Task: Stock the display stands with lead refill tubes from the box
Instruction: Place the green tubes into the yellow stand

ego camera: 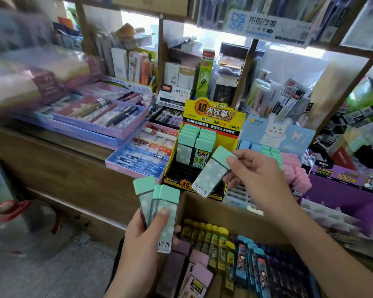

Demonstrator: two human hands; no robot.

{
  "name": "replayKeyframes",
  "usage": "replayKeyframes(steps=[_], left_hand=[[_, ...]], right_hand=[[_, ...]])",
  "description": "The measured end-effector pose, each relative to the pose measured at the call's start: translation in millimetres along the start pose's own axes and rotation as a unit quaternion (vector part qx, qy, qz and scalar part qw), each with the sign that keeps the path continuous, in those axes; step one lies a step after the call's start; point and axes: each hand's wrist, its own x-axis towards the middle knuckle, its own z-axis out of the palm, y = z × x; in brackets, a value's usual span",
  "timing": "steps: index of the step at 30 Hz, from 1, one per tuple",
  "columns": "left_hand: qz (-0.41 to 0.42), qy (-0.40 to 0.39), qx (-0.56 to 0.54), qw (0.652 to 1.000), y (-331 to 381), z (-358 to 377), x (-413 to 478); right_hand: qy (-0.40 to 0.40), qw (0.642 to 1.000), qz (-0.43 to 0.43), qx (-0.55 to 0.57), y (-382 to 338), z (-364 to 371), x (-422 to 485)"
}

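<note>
1. Lead refill tubes (197, 136): yellow stand (213, 123) has back rows filled, front slots empty; box (224, 214) holds plenty more.
2. Right grip (256, 175) pinches one mint tube (211, 175), just in front of the stand.
3. Left grip (142, 239) clutches spare tubes (162, 214) by the box edge.

The left hand (141, 239) and right hand (260, 175) are bare, fingernails (164, 211) short.

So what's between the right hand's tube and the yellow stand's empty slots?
Nothing, per the head view: the tube, pinched by the right hand, overlaps the bare black slots of the yellow stand.
</note>
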Motion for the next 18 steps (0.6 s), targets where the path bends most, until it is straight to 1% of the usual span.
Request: replayKeyframes(steps=[3,7,9,11,18], left_hand=[[-0.007,0.01,0.003,1.0,-4.6,-4.2,1.9],[-0.002,0.017,0.006,1.0,-8.7,-7.4,3.4],[0.0,0.014,0.011,1.0,-8.9,-6.2,2.3],[-0.001,0.01,0.008,1.0,-7.0,-4.6,0.4],[0.003,0.01,0.024,1.0,-0.1,-3.6,-0.5]], right_hand=[[0.006,0.997,-0.033,-0.072,-2.1,7.6,17.8],[0.019,0.994,-0.048,-0.098,1.2,19.3,40.3],[0.017,0.99,-0.073,-0.118,3.5,26.9,49.2],[0.019,0.984,-0.1,-0.149,6.0,34.2,57.7],[0.012,0.961,-0.15,-0.232,11.3,46.8,77.1]])
